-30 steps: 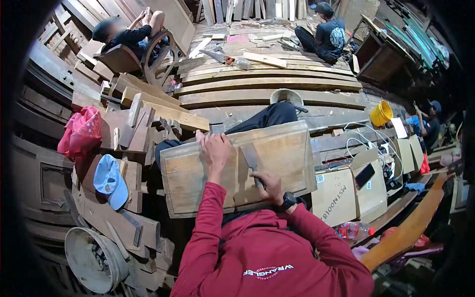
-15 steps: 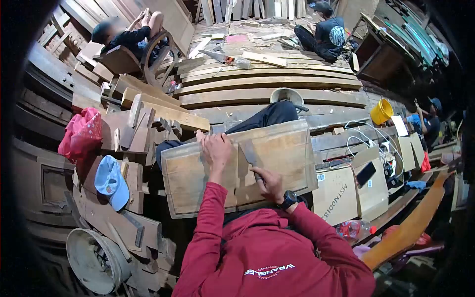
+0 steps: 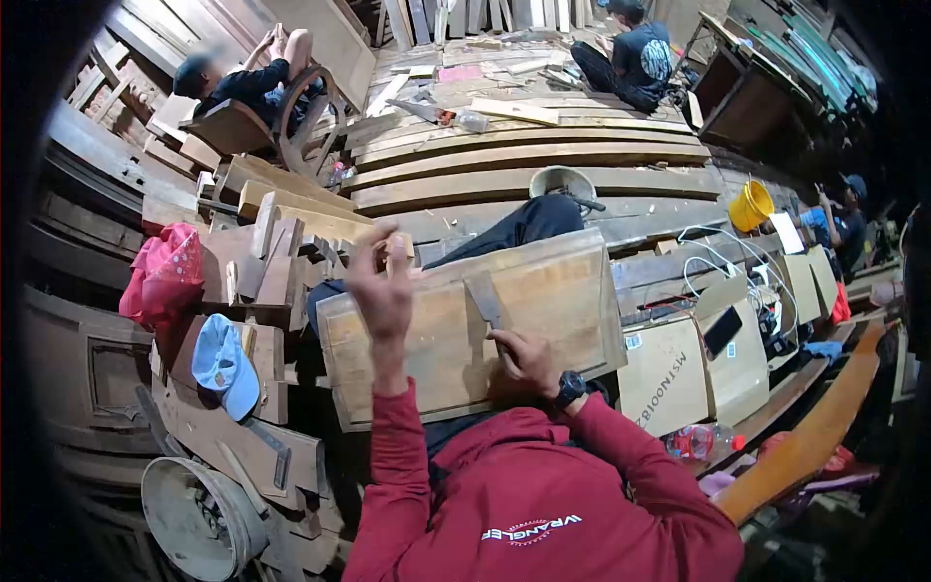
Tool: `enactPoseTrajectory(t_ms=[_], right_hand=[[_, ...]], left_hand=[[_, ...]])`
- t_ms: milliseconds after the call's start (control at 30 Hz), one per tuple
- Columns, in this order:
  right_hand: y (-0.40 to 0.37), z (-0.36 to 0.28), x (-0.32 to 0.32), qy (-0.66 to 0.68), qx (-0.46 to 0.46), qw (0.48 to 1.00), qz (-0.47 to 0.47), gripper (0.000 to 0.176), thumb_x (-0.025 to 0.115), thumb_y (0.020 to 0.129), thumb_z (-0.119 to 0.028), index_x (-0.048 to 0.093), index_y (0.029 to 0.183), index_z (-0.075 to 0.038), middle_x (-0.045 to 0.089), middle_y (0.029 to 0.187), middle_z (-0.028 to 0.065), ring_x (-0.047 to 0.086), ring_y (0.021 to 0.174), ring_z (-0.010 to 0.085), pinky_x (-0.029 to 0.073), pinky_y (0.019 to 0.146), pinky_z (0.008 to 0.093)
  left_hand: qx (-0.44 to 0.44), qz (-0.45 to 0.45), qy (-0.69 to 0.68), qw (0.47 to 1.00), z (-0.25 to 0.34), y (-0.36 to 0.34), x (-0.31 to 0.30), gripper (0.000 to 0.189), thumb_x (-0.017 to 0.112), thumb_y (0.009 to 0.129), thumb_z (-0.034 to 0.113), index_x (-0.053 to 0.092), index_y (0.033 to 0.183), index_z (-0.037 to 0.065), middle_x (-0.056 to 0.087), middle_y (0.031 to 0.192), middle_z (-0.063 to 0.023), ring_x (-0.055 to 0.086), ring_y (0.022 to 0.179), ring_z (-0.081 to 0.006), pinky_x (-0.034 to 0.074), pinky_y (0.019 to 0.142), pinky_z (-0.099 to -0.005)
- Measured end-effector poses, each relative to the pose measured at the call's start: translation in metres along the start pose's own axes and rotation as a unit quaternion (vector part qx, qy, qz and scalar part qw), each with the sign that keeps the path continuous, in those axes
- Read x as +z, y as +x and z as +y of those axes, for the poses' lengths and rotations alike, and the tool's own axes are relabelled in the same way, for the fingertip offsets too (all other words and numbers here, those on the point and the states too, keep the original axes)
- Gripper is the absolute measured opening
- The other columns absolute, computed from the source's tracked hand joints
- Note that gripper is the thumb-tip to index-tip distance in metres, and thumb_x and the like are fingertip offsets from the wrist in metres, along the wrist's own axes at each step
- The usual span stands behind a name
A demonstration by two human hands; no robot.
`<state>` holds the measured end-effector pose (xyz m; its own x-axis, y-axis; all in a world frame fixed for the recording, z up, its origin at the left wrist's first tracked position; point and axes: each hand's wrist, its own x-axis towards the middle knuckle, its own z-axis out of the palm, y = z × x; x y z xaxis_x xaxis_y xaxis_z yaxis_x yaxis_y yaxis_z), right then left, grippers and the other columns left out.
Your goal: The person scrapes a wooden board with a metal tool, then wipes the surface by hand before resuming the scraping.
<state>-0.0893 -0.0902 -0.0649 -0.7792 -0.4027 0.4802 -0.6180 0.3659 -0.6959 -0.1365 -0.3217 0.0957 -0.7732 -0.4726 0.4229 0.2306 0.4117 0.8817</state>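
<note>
A flat wooden panel [image 3: 417, 335] with a bordered edge rests across my lap. My right hand [image 3: 529, 357] is wrapped round the handle of a putty knife [image 3: 485, 299], whose wide metal blade lies over the panel and points away from me. Above the panel's left part my left hand [image 3: 381, 286] is raised, fingers loosely bent and apart, with nothing visible in them. It appears clear of the wood.
To the left are a light blue cap [image 3: 225, 364], a pink bag [image 3: 165, 274] and a bucket [image 3: 206, 516]. Cardboard [image 3: 664, 378] with a phone [image 3: 722, 333] lies right, near a plastic bottle [image 3: 705, 443]. Three other people are farther off, beyond stacked planks [image 3: 533, 155].
My left hand has lifted off the panel's far edge and moved left and toward me. My right hand keeps its grip on the putty knife, nearly unmoved.
</note>
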Motion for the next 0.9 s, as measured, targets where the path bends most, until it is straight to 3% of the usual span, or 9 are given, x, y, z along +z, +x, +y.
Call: enactPoseTrajectory(t_ms=[33,100,167,200,267,467,600,833,900], right_hand=[[0.002,-0.009,-0.012,0.016,-0.004,1.0,0.002,0.037,0.067,0.083,-0.007,0.068,0.119,-0.011,0.064,0.085,0.0126,0.066,0.073,0.0331,0.052,0.06,0.0414],[0.001,-0.01,-0.015,0.01,-0.049,0.999,-0.008,0.035,0.065,0.084,-0.006,0.067,0.119,-0.011,0.063,0.083,0.0124,0.065,0.072,0.0339,0.052,0.06,0.0414],[0.003,-0.015,-0.01,-0.027,-0.025,0.998,-0.048,0.035,0.064,0.085,-0.005,0.067,0.12,-0.011,0.064,0.084,0.0125,0.065,0.072,0.0339,0.052,0.061,0.0415],[0.006,-0.016,-0.007,-0.047,-0.014,0.997,-0.066,0.035,0.064,0.085,-0.005,0.066,0.12,-0.011,0.064,0.085,0.0125,0.065,0.072,0.0339,0.052,0.061,0.0416],[0.011,-0.018,-0.011,-0.016,0.009,0.999,-0.046,0.036,0.064,0.085,-0.005,0.066,0.12,-0.011,0.063,0.084,0.0125,0.065,0.073,0.034,0.052,0.062,0.0419],[-0.004,-0.006,-0.012,0.007,-0.051,0.998,-0.021,0.035,0.065,0.083,-0.007,0.067,0.118,-0.01,0.062,0.084,0.0128,0.063,0.07,0.0327,0.051,0.06,0.0393],[0.004,-0.014,-0.008,-0.042,-0.067,0.994,-0.077,0.038,0.07,0.08,-0.009,0.067,0.118,-0.011,0.064,0.087,0.012,0.066,0.073,0.0322,0.053,0.061,0.0418],[0.005,-0.005,-0.005,0.022,-0.043,0.999,-0.007,0.041,0.067,0.078,-0.005,0.068,0.118,-0.01,0.067,0.087,0.0125,0.066,0.071,0.0325,0.053,0.061,0.0416],[0.0,-0.01,-0.011,0.003,-0.026,0.999,-0.024,0.04,0.066,0.077,-0.005,0.068,0.117,-0.01,0.066,0.086,0.0124,0.065,0.07,0.0329,0.052,0.061,0.0419]], left_hand=[[0.015,0.001,-0.018,1.0,0.057,0.002,-0.018,0.022,0.065,0.098,0.01,0.07,0.117,-0.001,0.072,0.111,-0.0096,0.065,0.105,-0.0188,0.047,0.1,-0.0324],[0.184,0.064,-0.073,0.978,0.122,-0.007,-0.045,0.032,0.062,0.099,0.012,0.061,0.124,-0.008,0.066,0.122,-0.0164,0.062,0.112,-0.0213,0.047,0.1,-0.0325],[0.363,0.168,-0.148,0.905,0.162,-0.011,-0.074,0.045,0.058,0.1,0.03,0.057,0.123,-0.008,0.062,0.123,-0.0191,0.058,0.116,-0.026,0.046,0.102,-0.0382],[0.431,0.195,-0.198,0.859,0.179,-0.013,-0.085,0.045,0.058,0.1,0.03,0.057,0.123,-0.008,0.062,0.122,-0.0191,0.058,0.116,-0.026,0.046,0.101,-0.0382],[0.476,0.184,-0.27,0.816,0.201,-0.018,-0.098,0.044,0.058,0.1,0.029,0.058,0.123,-0.008,0.062,0.122,-0.0189,0.059,0.115,-0.0261,0.047,0.101,-0.0382],[0.474,0.147,-0.324,0.805,0.217,-0.014,-0.108,0.042,0.058,0.099,0.028,0.059,0.121,-0.008,0.063,0.12,-0.0185,0.059,0.113,-0.0262,0.047,0.099,-0.0382],[0.475,0.136,-0.343,0.799,0.214,-0.015,-0.113,0.04,0.059,0.099,0.027,0.059,0.121,-0.007,0.064,0.118,-0.0182,0.06,0.111,-0.0263,0.048,0.098,-0.0382],[0.48,0.133,-0.339,0.798,0.215,-0.02,-0.132,0.038,0.059,0.099,0.026,0.06,0.119,-0.007,0.065,0.116,-0.0176,0.061,0.109,-0.0265,0.049,0.096,-0.0382],[0.477,0.132,-0.343,0.798,0.215,-0.021,-0.131,0.037,0.059,0.099,0.025,0.06,0.119,-0.006,0.065,0.116,-0.0175,0.061,0.108,-0.0266,0.049,0.096,-0.0382]])
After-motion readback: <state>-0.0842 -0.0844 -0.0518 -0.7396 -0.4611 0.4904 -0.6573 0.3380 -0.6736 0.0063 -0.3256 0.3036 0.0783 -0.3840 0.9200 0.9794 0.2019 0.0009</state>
